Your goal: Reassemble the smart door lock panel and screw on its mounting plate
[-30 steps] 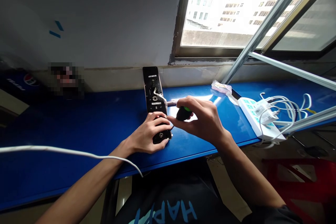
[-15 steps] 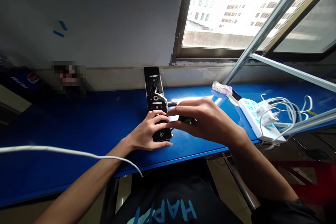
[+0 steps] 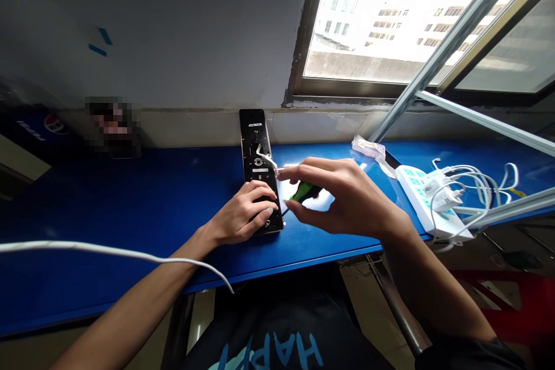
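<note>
A long black panel (image 3: pixel 248 139), which looks like the back of a door lock, lies on the blue table with its far end near the wall. A white wire (image 3: pixel 267 160) bends out of its middle towards the right edge. My left hand (image 3: pixel 243 213) lies over the near part of the panel and holds it, fingers bent across it and thumb near the lower end. My right hand (image 3: pixel 342 196) holds a green and black screwdriver (image 3: pixel 306 192), its handle tilted. The shaft points down-left to the panel's right edge; its exact tip is hard to make out.
On the right stand a white power strip (image 3: pixel 414 182) with plugged chargers, coiled white cables (image 3: pixel 481 179) and a metal frame (image 3: pixel 489 115). A small plastic packet (image 3: pixel 368 146) lies behind. At the left front, a white cable (image 3: pixel 108 248) crosses above my left forearm.
My left thumb has moved up onto the panel from its near edge. My right hand's fingers have spread apart, showing more of the screwdriver's green handle, now more tilted.
</note>
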Demonstrator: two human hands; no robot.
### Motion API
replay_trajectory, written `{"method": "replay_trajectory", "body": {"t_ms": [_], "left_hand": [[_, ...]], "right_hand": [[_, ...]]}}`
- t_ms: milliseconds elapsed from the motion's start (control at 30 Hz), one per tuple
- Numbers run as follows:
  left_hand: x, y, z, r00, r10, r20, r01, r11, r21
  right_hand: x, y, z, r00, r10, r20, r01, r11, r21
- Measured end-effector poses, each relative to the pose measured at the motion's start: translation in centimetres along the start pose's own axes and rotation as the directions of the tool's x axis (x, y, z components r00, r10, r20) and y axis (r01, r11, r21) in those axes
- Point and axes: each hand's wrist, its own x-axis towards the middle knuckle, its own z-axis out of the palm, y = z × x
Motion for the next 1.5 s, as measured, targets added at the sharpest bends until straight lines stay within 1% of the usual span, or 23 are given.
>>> {"method": "replay_trajectory", "body": {"t_ms": [100, 233, 367, 533, 700, 800, 900, 967, 1067, 1133, 1233, 1300, 1400, 1500], "left_hand": [[0.0, 0.1, -0.2, 1.0, -0.001, -0.004, 0.001, 1.0, -0.016], [-0.1, 0.0, -0.2, 1.0, -0.025, -0.017, 0.024, 1.0, -0.011], [-0.1, -0.2, -0.2, 1.0, -0.017, -0.017, 0.017, 1.0, -0.007], [-0.1, -0.2, -0.2, 0.999, -0.005, -0.036, 0.005, 1.0, 0.007], [-0.1, -0.2, -0.1, 0.999, -0.01, -0.05, 0.01, 1.0, 0.008], [-0.2, -0.3, -0.1, 0.998, -0.013, -0.06, 0.014, 1.0, 0.026], [-0.2, -0.4, 0.0, 0.998, -0.007, -0.067, 0.009, 0.999, 0.032], [-0.2, -0.4, 0.1, 0.997, -0.004, -0.072, 0.007, 0.999, 0.032], [-0.2, -0.4, 0.2, 0.996, -0.016, -0.093, 0.018, 1.0, 0.024], [-0.2, -0.3, 0.2, 0.993, -0.039, -0.108, 0.039, 0.999, 0.0], [0.0, -0.3, 0.2, 0.991, -0.073, -0.11, 0.068, 0.997, -0.046], [0.2, -0.2, 0.2, 0.99, -0.088, -0.111, 0.081, 0.994, -0.067], [0.4, -0.3, 0.2, 0.991, -0.08, -0.108, 0.071, 0.994, -0.084], [0.5, -0.4, 0.3, 0.996, -0.026, -0.081, 0.019, 0.996, -0.088]], "right_hand": [[-0.1, 0.1, 0.1, 0.999, 0.009, -0.041, -0.01, 1.0, -0.015], [-0.1, 0.2, 0.0, 1.0, -0.023, -0.017, 0.023, 0.999, 0.043], [-0.1, 0.1, 0.1, 0.999, -0.025, -0.045, 0.025, 1.0, -0.002], [-0.1, 0.1, 0.3, 0.998, -0.034, -0.044, 0.035, 0.999, 0.033], [-0.2, 0.3, 0.3, 0.997, -0.007, -0.072, 0.007, 1.0, 0.003], [-0.2, 0.3, 0.3, 0.998, -0.028, -0.053, 0.03, 0.999, 0.029], [-0.2, 0.2, 0.4, 0.999, -0.021, -0.051, 0.021, 1.0, 0.006], [-0.2, 0.3, 0.5, 0.997, -0.006, -0.073, 0.007, 1.0, 0.002], [-0.2, 0.4, 0.5, 0.994, -0.015, -0.108, 0.021, 0.998, 0.051], [-0.3, 0.6, 0.3, 0.988, -0.021, -0.154, 0.034, 0.996, 0.08], [-0.6, 0.9, -0.1, 0.968, -0.007, -0.253, 0.032, 0.995, 0.097], [-0.8, 1.1, -0.2, 0.957, 0.004, -0.29, 0.027, 0.994, 0.102], [-1.0, 1.2, 0.0, 0.961, 0.012, -0.278, 0.024, 0.992, 0.127], [-1.1, 1.3, 0.6, 0.969, 0.0, -0.246, 0.036, 0.989, 0.144]]}}
